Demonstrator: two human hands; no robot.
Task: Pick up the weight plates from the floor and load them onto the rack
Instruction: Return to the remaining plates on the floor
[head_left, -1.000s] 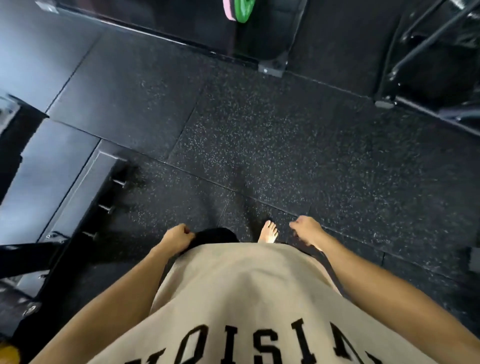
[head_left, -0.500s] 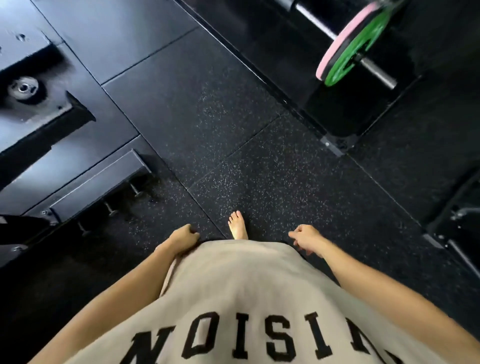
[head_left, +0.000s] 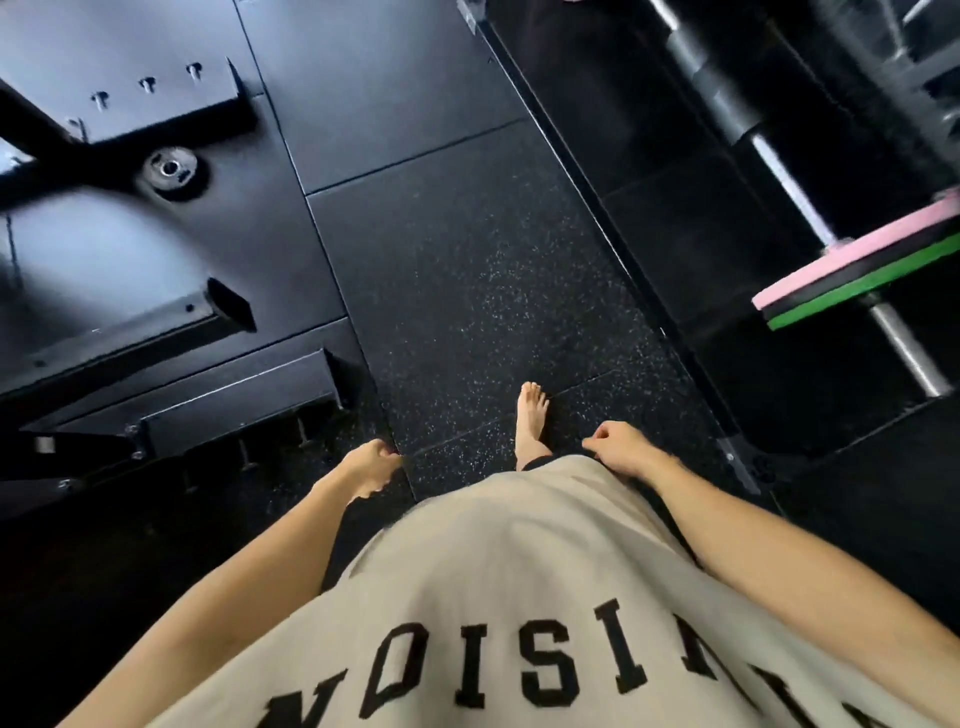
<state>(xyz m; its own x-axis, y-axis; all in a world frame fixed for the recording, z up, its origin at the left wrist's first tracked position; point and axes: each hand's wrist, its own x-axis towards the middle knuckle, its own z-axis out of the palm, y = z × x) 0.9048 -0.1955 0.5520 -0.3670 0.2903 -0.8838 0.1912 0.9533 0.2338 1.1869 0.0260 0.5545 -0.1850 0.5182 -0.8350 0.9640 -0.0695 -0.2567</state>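
Observation:
A small dark weight plate (head_left: 170, 170) lies flat on the black floor at the upper left, beside a black metal frame. A pink plate (head_left: 852, 257) and a green plate (head_left: 862, 291) sit edge-on on a barbell (head_left: 789, 182) at the right. My left hand (head_left: 370, 466) hangs at my side with curled fingers and holds nothing. My right hand (head_left: 621, 453) hangs at the other side, fingers loosely curled, also without a load. Both hands are far from every plate.
A black steel rack base with several pegs (head_left: 228, 410) runs along the left. Speckled rubber floor tiles (head_left: 483, 270) stretch ahead of my bare foot (head_left: 531, 418). A raised platform edge (head_left: 613, 249) borders the barbell area at the right.
The view has swung round to the left: the barbell with its pink and green plates moved to the right edge, and the small floor plate and rack base came nearer. My hands stayed at my sides.

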